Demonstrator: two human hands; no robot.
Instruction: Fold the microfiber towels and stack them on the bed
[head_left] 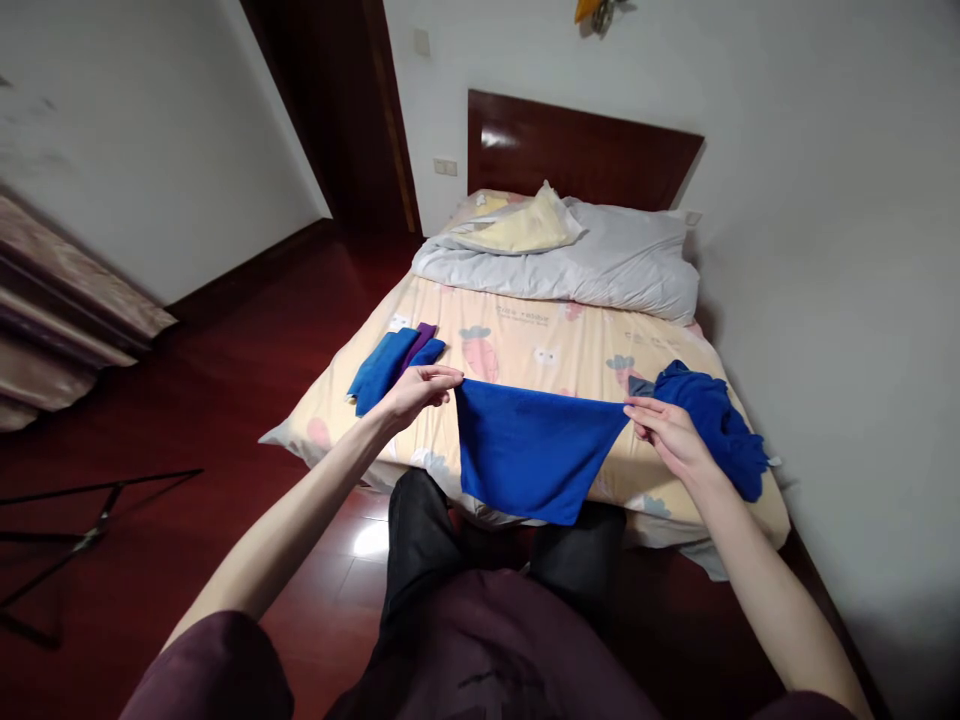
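A blue towel (536, 450) hangs stretched between my two hands over the near edge of the bed. My left hand (424, 390) pinches its upper left corner. At the upper right corner, my right hand (667, 425) pinches the cloth in the same way. The towel's lower edge hangs loose above my knees. Beyond my left hand lies a pile of folded blue and purple cloths (390, 362). A crumpled heap of blue cloth (709, 420) rests on the bed beside my right hand, with a bit of grey cloth at its left.
The bed (517, 340) has a patterned peach sheet. A white quilt (630, 255) and a yellow pillow or cloth (525, 228) lie near the dark headboard (570, 150). A black metal stand (97, 520) is on the floor at left, below a curtain (67, 310).
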